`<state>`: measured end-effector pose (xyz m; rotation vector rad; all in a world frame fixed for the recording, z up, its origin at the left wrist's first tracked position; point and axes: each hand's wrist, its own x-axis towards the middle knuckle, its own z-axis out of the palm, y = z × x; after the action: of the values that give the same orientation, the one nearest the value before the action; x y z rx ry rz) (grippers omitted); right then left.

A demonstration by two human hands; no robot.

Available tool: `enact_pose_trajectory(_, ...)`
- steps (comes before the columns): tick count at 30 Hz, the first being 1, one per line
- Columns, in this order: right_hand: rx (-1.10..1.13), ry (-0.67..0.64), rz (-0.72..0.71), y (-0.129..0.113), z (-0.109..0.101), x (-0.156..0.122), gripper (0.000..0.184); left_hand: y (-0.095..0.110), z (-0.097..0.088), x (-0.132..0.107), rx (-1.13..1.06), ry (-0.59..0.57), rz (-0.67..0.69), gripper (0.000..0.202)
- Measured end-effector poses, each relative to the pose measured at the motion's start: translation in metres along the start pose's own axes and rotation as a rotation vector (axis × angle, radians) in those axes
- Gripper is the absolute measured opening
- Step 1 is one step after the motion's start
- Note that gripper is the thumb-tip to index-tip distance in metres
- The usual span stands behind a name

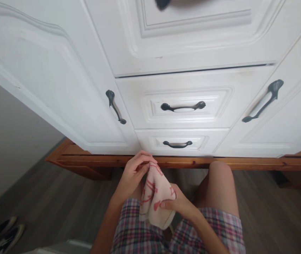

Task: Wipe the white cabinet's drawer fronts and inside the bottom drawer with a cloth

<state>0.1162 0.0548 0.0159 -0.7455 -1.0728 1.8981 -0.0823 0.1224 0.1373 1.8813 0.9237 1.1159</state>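
Observation:
A pale pink cloth with red markings [150,190] hangs in folds above my lap, just in front of the cabinet's wooden base. At its upper corner, my left hand [136,169] pinches the fabric between thumb and fingers, close to the bottom edge of the cabinet front. My right hand [179,203] grips the cloth's right side, thumb on top and the other fingers mostly hidden behind it. The lower end of the cloth droops loose between my thighs.
White drawers and doors with dark handles fill the space ahead, including a lower drawer handle [177,144] and a left door handle [115,107]. A brown wooden ledge [192,162] runs beneath them. Dark shoes [6,234] are on the grey floor at lower left.

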Motion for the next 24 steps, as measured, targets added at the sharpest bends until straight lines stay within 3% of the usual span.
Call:
enact_pose_trajectory(2,0.056,0.059,-0.012,0.006,0.0,0.0,0.056,-0.005,-0.001,-0.001,-0.012,-0.007,-0.014,0.019)
enact_pose_trajectory(5,0.137,0.137,-0.049,0.005,-0.001,-0.002,0.067,-0.016,0.0,0.002,-0.042,-0.005,-0.034,0.018)
enact_pose_trajectory(11,0.249,0.243,-0.035,-0.003,-0.002,-0.008,0.067,-0.054,0.012,0.011,-0.268,0.018,-0.155,0.02)
enact_pose_trajectory(14,0.285,0.302,-0.03,-0.004,0.0,-0.014,0.081,-0.072,0.021,0.015,-0.449,0.129,-0.28,0.026)
enact_pose_trajectory(17,0.282,0.439,0.003,0.002,-0.002,-0.023,0.072,-0.079,0.033,0.014,-0.542,0.248,-0.377,0.034)
enact_pose_trajectory(19,0.258,0.519,-0.005,0.008,-0.007,-0.031,0.068,-0.078,0.045,0.006,-0.554,0.215,-0.447,0.043)
enact_pose_trajectory(24,0.072,0.558,-0.065,0.02,-0.019,-0.042,0.076,-0.075,0.082,-0.02,-0.716,-0.086,-0.577,0.073)
